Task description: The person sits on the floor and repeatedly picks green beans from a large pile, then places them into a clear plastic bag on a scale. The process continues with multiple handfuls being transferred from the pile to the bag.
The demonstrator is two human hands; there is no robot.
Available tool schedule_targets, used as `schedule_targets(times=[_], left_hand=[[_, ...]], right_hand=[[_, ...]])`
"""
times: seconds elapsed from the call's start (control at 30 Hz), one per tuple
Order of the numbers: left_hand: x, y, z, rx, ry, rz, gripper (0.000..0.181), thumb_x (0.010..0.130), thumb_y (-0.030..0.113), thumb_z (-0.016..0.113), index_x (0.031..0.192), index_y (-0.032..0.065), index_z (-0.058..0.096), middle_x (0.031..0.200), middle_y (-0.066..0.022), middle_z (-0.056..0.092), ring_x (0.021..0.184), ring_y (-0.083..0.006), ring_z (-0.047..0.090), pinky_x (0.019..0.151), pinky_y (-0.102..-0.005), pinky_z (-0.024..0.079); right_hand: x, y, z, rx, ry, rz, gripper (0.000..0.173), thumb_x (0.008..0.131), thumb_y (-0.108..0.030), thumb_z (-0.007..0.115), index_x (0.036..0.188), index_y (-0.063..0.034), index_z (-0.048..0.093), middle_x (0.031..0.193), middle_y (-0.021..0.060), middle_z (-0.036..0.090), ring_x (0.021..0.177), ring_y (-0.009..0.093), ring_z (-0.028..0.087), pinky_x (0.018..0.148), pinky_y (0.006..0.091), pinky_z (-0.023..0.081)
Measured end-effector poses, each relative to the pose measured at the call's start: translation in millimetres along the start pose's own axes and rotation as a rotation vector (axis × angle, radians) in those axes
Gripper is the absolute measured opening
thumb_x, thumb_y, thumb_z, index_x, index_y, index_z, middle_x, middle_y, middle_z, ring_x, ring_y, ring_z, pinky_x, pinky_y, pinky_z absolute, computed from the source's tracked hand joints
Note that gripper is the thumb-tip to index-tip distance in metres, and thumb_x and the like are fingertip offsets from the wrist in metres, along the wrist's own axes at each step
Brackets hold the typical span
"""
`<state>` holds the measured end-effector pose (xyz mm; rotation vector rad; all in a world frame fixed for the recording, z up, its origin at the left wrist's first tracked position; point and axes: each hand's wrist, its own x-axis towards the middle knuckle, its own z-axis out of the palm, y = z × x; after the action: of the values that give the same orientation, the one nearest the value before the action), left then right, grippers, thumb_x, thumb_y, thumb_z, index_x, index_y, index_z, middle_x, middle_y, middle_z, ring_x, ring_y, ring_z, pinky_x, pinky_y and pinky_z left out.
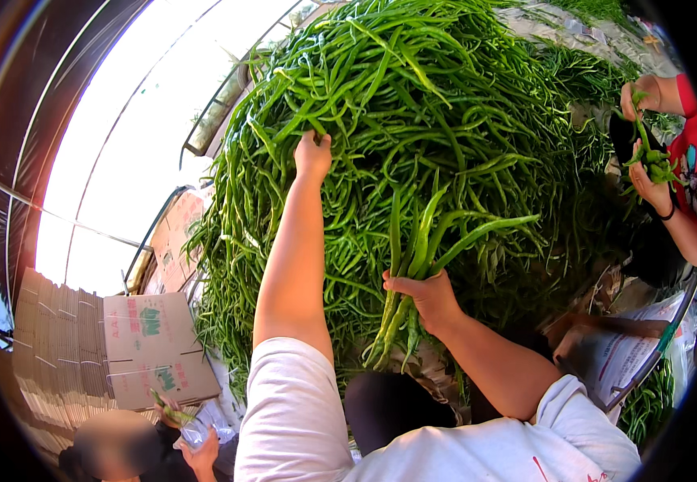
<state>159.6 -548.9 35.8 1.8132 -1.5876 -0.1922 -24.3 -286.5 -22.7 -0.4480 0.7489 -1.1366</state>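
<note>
A large heap of long green chili peppers (372, 223) rises in front of me. My left hand (313, 153) reaches up to the heap's upper left, its fingers closed around a green pepper there. Lower and to the right, my right hand (423, 295) holds a bunch of long green peppers (423, 241) by the middle. Their upper ends fan out above the fist, one pointing right, and their other ends hang below it.
Flattened cardboard boxes (161, 343) are stacked at lower left, near a person holding peppers and a clear plastic bag (206, 425). At right, another person's hands (649, 187) hold peppers. A sack (631, 346) and more peppers (646, 400) lie at lower right.
</note>
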Motion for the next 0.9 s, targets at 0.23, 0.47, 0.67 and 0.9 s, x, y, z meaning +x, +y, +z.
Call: schedule_targets(times=[0.23,0.47,0.67,0.9], left_hand=[[-70.6,17.7,-36.5,-0.107,0.067,0.215,0.025,0.093,0.025,0.059,0.089,0.0001,0.058,0.075,-0.0089,0.051,0.064,-0.0196,0.046,0.059,-0.0374,0.038],[-196.5,-22.4,-157.8,-0.753,0.181,-0.126,0.024,0.102,0.024,0.044,0.09,0.0077,0.057,0.087,-0.0001,0.055,0.067,-0.0073,0.041,0.06,-0.024,0.038],[-303.9,-44.5,-264.1,-1.202,-0.016,-0.121,0.026,0.101,0.029,0.045,0.085,0.0106,0.053,0.09,-0.0017,0.05,0.077,-0.0126,0.043,0.073,-0.0311,0.039],[-482.4,-135.3,-361.5,-1.335,-0.264,-0.255,0.024,0.099,0.022,0.044,0.083,0.006,0.052,0.062,0.0014,0.043,0.056,-0.0158,0.043,0.059,-0.0301,0.041]], right_hand=[[13.0,-17.0,-8.4,0.001,0.095,-0.081,0.024,0.073,0.005,0.07,0.096,-0.001,0.065,0.092,0.0097,0.068,0.086,0.02,0.066,0.081,0.0364,0.052],[7.4,-20.4,-8.5,0.02,0.041,-0.155,0.028,0.074,0.005,0.071,0.1,-0.0012,0.065,0.094,0.0101,0.069,0.09,0.021,0.067,0.083,0.0374,0.053],[-29.0,-15.5,5.9,-0.057,-0.008,-0.185,0.029,0.072,0.003,0.071,0.1,0.0003,0.065,0.094,0.01,0.069,0.089,0.021,0.066,0.084,0.036,0.053],[-84.1,-20.5,-5.2,-0.086,-0.199,-0.294,0.033,0.071,-0.001,0.075,0.102,-0.0015,0.066,0.094,0.0105,0.069,0.089,0.021,0.066,0.085,0.0386,0.051]])
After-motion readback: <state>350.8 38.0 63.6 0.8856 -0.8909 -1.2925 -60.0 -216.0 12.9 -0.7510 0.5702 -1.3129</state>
